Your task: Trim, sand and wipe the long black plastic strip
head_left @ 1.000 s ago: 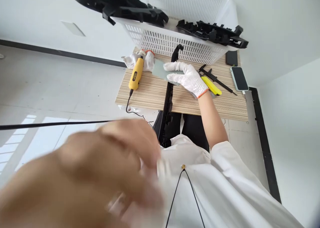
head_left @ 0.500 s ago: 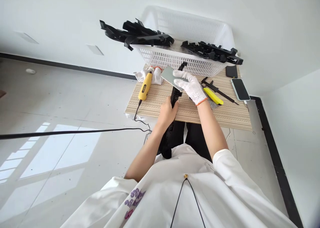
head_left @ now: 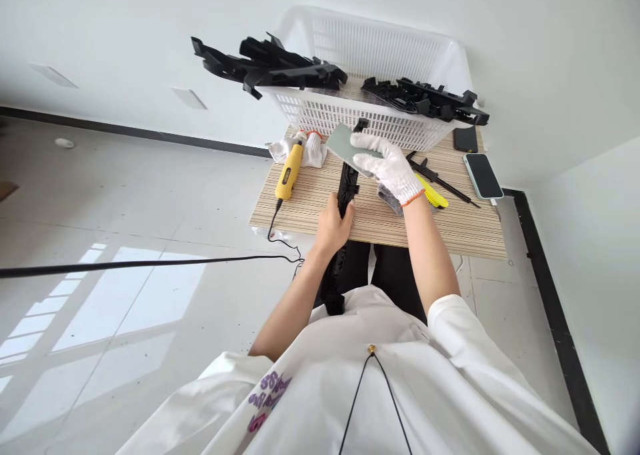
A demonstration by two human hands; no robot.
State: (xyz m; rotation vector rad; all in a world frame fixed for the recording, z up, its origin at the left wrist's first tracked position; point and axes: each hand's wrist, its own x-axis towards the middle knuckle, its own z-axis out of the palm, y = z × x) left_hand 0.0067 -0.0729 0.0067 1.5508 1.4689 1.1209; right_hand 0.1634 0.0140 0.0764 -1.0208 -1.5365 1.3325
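Shifted slightly rightward: gloved right hand (head_left: 393, 167), fingers pinching the grey-green sheet (head_left: 341, 142). Left hand (head_left: 334, 230) clasps the black strip (head_left: 348, 179) bodyward of those fingers; I advise firm bracing, sheet flat.

Room to pass over bare wood on the table (head_left: 310, 198), between the yellow tool (head_left: 289, 172) and the long black strip (head_left: 347, 183); more at the front right corner, in front of the caliper (head_left: 453, 186). Blocked behind by the white basket (head_left: 410, 134), with black parts (head_left: 295, 75) jutting past its rim. Barred mid-table by the left hand (head_left: 333, 225) and right hand (head_left: 393, 167).
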